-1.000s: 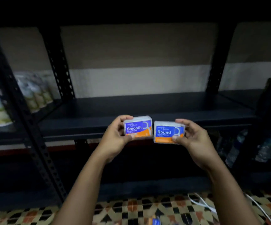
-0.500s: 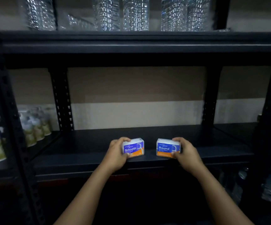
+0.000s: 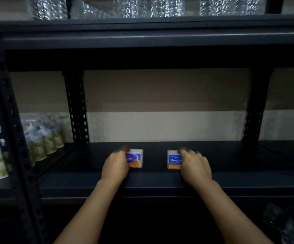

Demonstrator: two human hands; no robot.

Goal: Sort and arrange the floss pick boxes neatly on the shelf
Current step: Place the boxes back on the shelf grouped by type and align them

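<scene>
Black steel shelf point(image 3: 160, 180), head view: your left hand point(image 3: 115, 167) has its fingers wrapped round the Smooth box point(image 3: 136, 159), your right hand point(image 3: 193, 166) likewise clasps the Round box point(image 3: 173, 160). Both boxes sit upright mid-shelf, well apart. You've barely begun; release looks next, and no other boxes are in sight.

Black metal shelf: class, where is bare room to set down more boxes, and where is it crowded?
Bare: the black metal shelf between the blue-and-orange "Smooth" box and "Round" box, behind them, and at both ends. Crowded: pump bottles on the left bay, clear bottles above.
</scene>
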